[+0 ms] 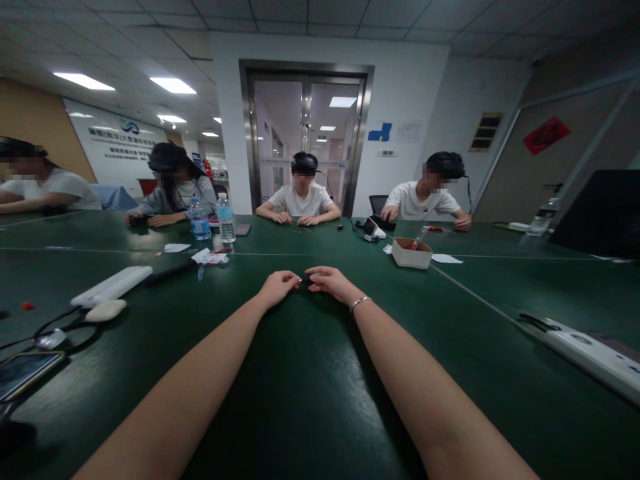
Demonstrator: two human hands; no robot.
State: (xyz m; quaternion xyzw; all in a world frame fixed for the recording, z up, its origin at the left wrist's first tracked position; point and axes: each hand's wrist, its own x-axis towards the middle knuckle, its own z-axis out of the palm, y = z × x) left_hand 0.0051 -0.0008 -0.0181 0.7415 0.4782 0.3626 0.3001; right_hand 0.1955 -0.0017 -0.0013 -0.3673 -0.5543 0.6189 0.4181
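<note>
Pinching a small dark part (pixel 305 281) between curled fingertips, left hand (pixel 279 287) and right hand (pixel 331 281) meet above the green table (pixel 310 387). Judged light, stiff, easily dropped; hold its ends.

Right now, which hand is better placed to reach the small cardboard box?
Probably the right hand: the cardboard box stands on its side of the table, nearer than to the left hand.
</note>
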